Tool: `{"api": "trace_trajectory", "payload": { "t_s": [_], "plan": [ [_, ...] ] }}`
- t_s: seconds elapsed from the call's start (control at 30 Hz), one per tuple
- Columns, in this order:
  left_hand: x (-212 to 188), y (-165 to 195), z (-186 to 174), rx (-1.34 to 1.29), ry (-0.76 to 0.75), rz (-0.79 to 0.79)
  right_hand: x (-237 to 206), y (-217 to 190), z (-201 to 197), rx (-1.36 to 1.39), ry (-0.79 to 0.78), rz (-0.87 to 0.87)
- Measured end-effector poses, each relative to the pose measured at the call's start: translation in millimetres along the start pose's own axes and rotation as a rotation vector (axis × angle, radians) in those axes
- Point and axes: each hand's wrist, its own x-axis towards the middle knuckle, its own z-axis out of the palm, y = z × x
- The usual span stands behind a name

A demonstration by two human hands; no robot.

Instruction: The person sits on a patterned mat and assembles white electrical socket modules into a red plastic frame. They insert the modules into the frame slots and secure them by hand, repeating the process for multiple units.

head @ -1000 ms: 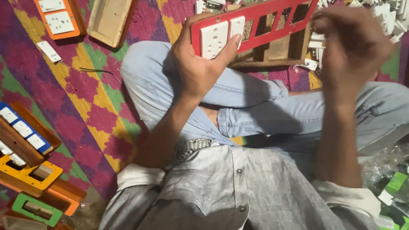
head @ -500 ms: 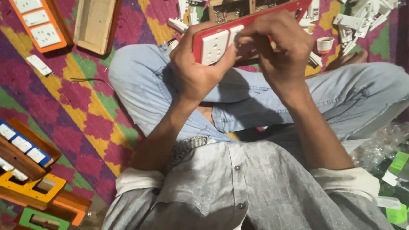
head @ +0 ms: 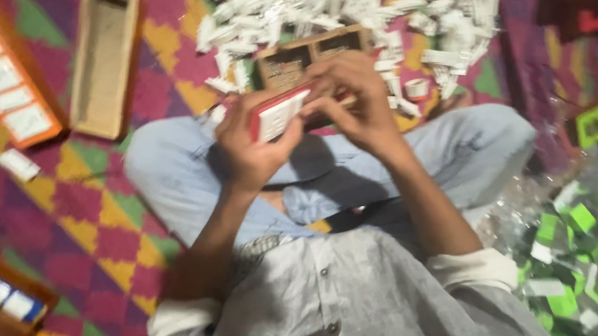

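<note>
So the red frame with the white switches snapped into it sits right between both hands, held up over the lap, just above the crossed legs in light jeans. Its long axis runs roughly left to right and tilts up toward the far right, so the near end is low in the left hand and the far end disappears under the right one. Neither hand is really "nearer", since both are on it, but the left hand carries it: palm under the left end, fingers curled up around the edge, thumb on the front. That's a firm closed grip.

The right hand comes in from above and covers the other end, fingers bent and bunched down onto the frame. Whether it's pinching a loose white piece or just pressing on the frame, I can't tell; the shot is too blurry there.

Just past the hands on the patterned rug there's a small brown wooden box, and behind it a big heap of loose white switch parts. An empty wooden tray lies well off to the left, next to an orange frame already filled with white switches.
</note>
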Motion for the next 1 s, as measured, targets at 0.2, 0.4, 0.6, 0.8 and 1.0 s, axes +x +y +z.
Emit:
{"api": "trace_trajectory", "payload": {
  "t_s": [0.2,0.4,0.6,0.8,1.0],
  "plan": [
    [-4,2,3,0.08,0.002,0.068,-7,9,-3,0.147,0.022,-0.011],
    [-6,-6,5,0.132,-0.017,0.07,-12,7,-4,0.131,0.009,0.018],
    [-9,-9,10,0.12,-0.007,0.077,-12,7,-1,0.169,0.073,0.036],
    [-5,-12,16,0.11,0.002,0.112,-12,9,-2,0.14,0.065,0.059],
    [-7,-12,12,0.122,-0.011,0.083,-17,13,7,0.148,0.076,0.086]
  ]
}}
